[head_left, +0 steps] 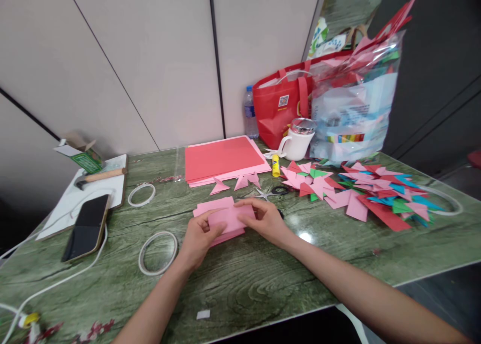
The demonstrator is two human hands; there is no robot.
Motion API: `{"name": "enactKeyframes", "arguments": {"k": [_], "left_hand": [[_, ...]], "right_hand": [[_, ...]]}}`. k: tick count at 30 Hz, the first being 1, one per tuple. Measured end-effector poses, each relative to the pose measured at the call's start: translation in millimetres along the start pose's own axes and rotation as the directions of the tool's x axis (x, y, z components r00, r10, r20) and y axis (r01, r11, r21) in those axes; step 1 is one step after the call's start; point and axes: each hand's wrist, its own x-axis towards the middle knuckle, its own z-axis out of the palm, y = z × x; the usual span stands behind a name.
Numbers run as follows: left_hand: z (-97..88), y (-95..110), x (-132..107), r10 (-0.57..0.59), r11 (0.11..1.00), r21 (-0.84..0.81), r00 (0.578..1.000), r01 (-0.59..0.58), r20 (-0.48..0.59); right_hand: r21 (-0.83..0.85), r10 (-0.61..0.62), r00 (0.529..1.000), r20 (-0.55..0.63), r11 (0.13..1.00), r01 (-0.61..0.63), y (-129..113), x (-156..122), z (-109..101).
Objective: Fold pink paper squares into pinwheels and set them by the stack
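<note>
Both my hands work on a small pink paper sheet (232, 217) lying on top of a short stack of pink sheets (212, 205) in the middle of the green table (244, 279). My left hand (198, 237) pinches the sheet's left edge between thumb and fingers. My right hand (263, 218) grips its right side, fingers curled over the top edge. Three folded pink triangles (236, 183) lie just beyond the stack.
A large red paper stack (221, 158), a glue stick (275, 164), scissors (272, 193), a white mug (297, 141), a red bag (280, 106) and a plastic bag sit at the back. Coloured folded triangles (361, 191) cover the right. Tape rings (158, 252), a phone (86, 227) and a hammer lie left.
</note>
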Motion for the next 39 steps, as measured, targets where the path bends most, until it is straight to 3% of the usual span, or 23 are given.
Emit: {"name": "enactKeyframes", "arguments": {"k": [24, 39], "left_hand": [[1.9, -1.2, -0.3, -0.048, 0.994, -0.091, 0.997, 0.053, 0.055], [0.6, -3.2, -0.2, -0.014, 0.996, -0.087, 0.997, 0.02, 0.072]], "right_hand": [[-0.077, -0.039, 0.997, -0.073, 0.996, 0.033, -0.3, -0.4, 1.3], [-0.055, -0.04, 0.996, -0.079, 0.998, 0.035, -1.1, -0.4, 1.6]]}}
